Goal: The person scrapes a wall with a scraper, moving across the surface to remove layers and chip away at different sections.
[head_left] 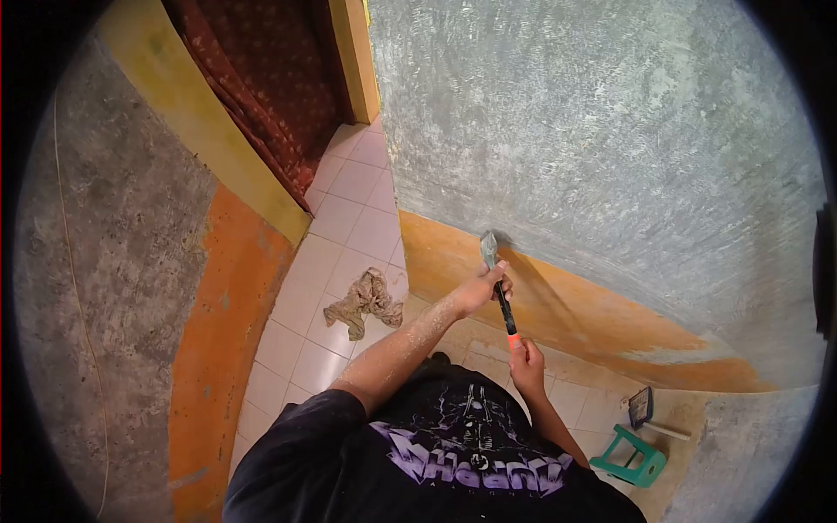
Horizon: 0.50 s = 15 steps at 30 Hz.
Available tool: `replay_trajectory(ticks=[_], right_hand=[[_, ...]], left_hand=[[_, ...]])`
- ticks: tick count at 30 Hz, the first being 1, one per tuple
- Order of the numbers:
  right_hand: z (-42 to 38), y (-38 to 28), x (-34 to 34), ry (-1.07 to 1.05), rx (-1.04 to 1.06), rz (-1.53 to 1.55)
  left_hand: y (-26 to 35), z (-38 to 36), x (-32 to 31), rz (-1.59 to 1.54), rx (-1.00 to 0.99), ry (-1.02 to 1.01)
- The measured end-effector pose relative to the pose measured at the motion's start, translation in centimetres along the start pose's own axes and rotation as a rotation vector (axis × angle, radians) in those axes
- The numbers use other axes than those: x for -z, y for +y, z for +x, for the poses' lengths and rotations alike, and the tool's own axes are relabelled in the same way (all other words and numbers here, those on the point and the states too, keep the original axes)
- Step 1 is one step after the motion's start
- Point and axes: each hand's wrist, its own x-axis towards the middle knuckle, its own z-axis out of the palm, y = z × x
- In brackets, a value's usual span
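A long tool with a black and orange handle (506, 312) is held in both hands. Its grey head (489, 247) meets the wall near the line between the grey upper part (575, 131) and the orange band (445, 253). My left hand (485, 289) is closed round the upper handle, just below the head. Lower down, my right hand (526, 362) grips the orange end of the handle. Pale dust specks cover my left forearm.
A crumpled brown cloth (364, 302) lies on the white tiled floor (316, 261). At the lower right are a green stool (647, 468) and a dark blue object (641, 407). A red curtain (261, 87) hangs in the doorway. Another wall (122, 227) stands at the left.
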Motion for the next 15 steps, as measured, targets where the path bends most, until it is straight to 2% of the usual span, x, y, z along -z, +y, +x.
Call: replay_trajectory(ticks=[15], right_hand=[[-0.3, -0.7, 1.2, 0.002, -0.046, -0.021]], left_hand=[[-0.1, 0.5, 0.2, 0.043, 0.025, -0.087]])
